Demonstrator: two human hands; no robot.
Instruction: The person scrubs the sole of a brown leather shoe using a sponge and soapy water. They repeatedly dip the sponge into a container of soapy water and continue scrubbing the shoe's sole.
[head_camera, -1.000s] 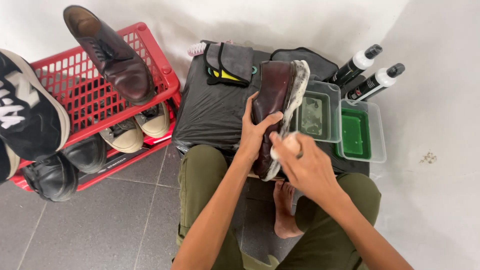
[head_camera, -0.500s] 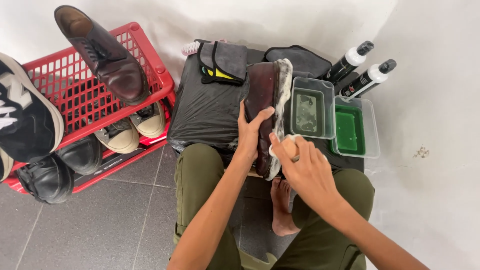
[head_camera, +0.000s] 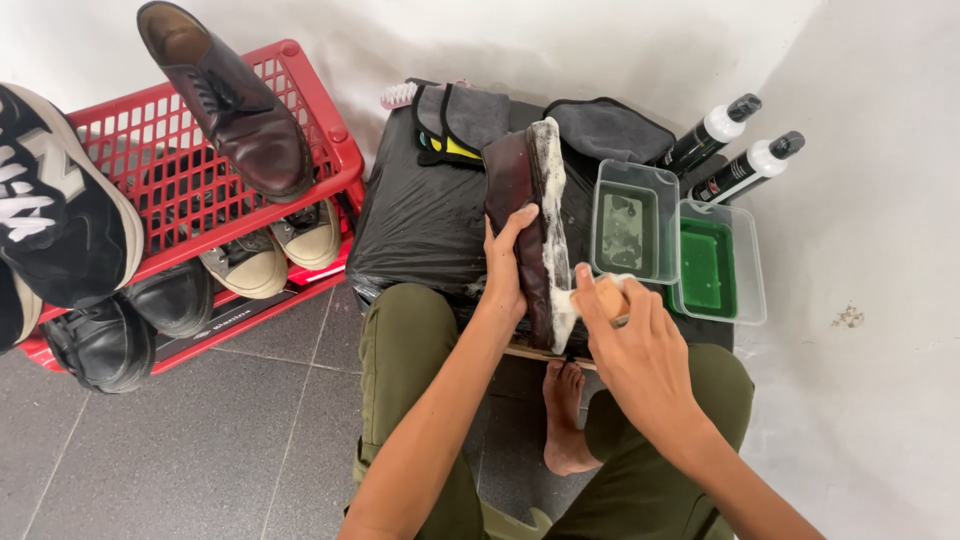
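Leftmost, a red plastic rack (head_camera: 150, 190) leans against the white wall, loaded with footwear: a black sneaker (head_camera: 55, 205) on its side, black leather shoes (head_camera: 130, 330) below, a pair of tan shoes (head_camera: 275, 250) tucked under, and a brown dress shoe (head_camera: 235, 105) perched on the top edge. They are kept apart from the wet work.

Centre: a box wrapped in black plastic sheet (head_camera: 425, 215) serves as bench, likely to shed water. Folded grey cloths (head_camera: 470, 120) lie at its far edge.

Left hand (head_camera: 508, 262) grips the dark maroon shoe (head_camera: 515, 200) by its upper, thumb on one side and fingers wrapped round the other, holding it tipped on edge over the bench so the foamy sole rim (head_camera: 552, 215) faces right.

Right hand (head_camera: 640, 345) curls tightly round a tan brush (head_camera: 605, 297), fingers closed over its back, bristle side pressed to the soapy sole near the heel.

Right of that: a clear tub of murky water (head_camera: 627, 220), then a clear tub with green contents (head_camera: 712, 265), both beside the brush hand for dipping. Two black bottles with white necks (head_camera: 735, 150) lean on the wall behind.
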